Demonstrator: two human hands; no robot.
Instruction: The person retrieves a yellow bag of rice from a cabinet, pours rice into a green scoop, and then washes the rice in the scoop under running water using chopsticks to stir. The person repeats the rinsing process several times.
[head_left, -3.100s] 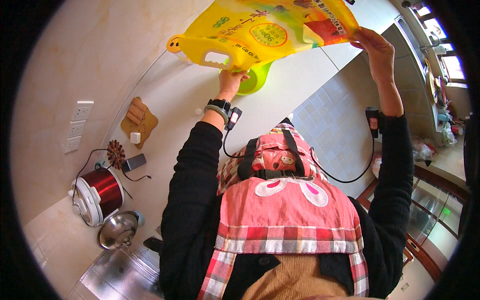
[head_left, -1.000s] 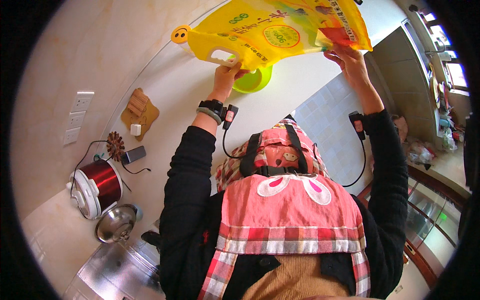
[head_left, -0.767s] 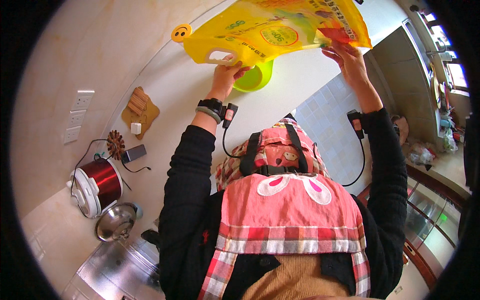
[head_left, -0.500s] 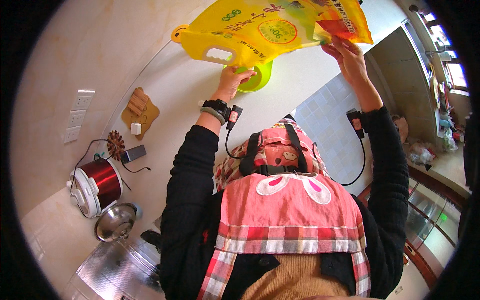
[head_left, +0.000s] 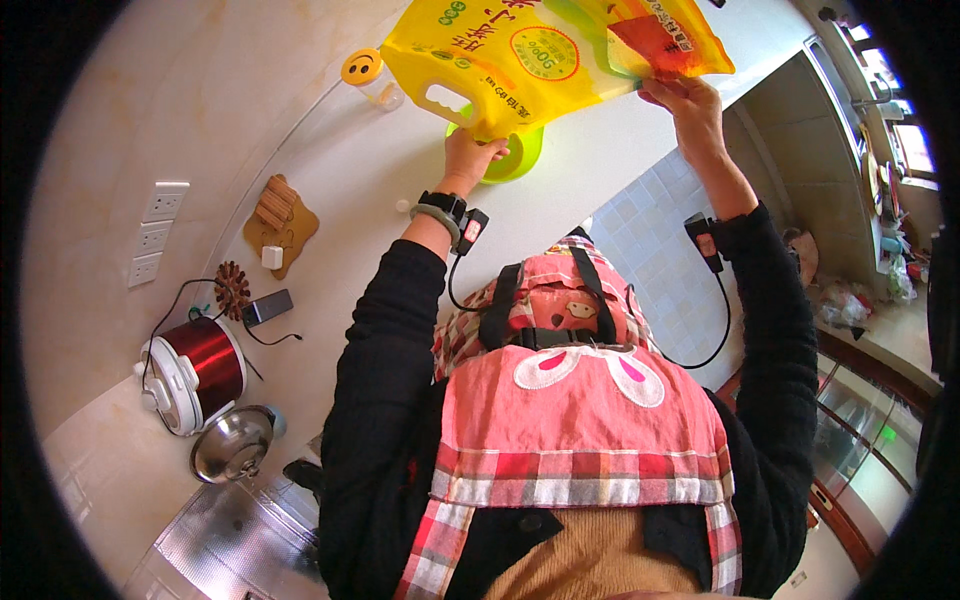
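Note:
A large yellow plastic bag (head_left: pixel 570 70) with printing, a handle cut-out and a red panel is raised over the white counter. My left hand (head_left: pixel 468 158) has its fingers closed on the bag's lower left corner, below the handle hole. My right hand (head_left: pixel 692 120) pinches the lower edge near the bag's right end. Beneath the bag, partly hidden by it and my left hand, sits a bright green bowl (head_left: pixel 522 160). A clear jar with a yellow smiley lid (head_left: pixel 362 67) stands just left of the bag.
A wooden board (head_left: pixel 290 245), a power bank (head_left: pixel 267 307), a red-and-white cooker (head_left: pixel 205 375) and a steel lid (head_left: pixel 228 447) lie along the left of the white counter (head_left: pixel 350 200). Tiled floor (head_left: pixel 650 250) shows beyond it; a cluttered worktop (head_left: pixel 840 310) is at right.
My right hand has moved up and a little left from a second ago. My left hand has shifted slightly right. The bag has tilted and moved, uncovering more of the jar.

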